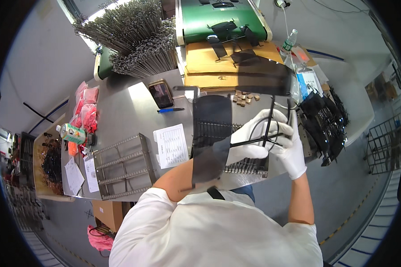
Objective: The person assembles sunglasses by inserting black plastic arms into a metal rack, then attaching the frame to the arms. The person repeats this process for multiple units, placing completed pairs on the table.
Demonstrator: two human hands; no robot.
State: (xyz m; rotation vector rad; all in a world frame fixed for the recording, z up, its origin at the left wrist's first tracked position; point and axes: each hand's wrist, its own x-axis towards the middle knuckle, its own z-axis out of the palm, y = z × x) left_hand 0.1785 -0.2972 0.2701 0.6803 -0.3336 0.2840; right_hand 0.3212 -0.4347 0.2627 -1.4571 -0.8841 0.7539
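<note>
In a white glove, my left hand [252,139] is closed around a black frame with thin bars and a ring [267,132]. My right hand [291,153], gloved too, grips the frame's right side, its fingers pointing up. Dark see-through panels [212,111] show in front of my left forearm and over the cardboard; whether they join the frame I cannot tell. Below the hands lies a metal rack with rows of teeth [249,168], partly hidden. Small brass-coloured blocks [243,101] lie just beyond the left hand. Shiny black parts [323,127] are heaped to the right.
A second metal rack [124,155], paper sheets [171,146], a phone [161,94] and a blue pen [171,110] lie on the table's left side. Bundled wire hooks [138,40] stand behind. Further back are cardboard [205,66] and a green conveyor [200,26] bearing black parts.
</note>
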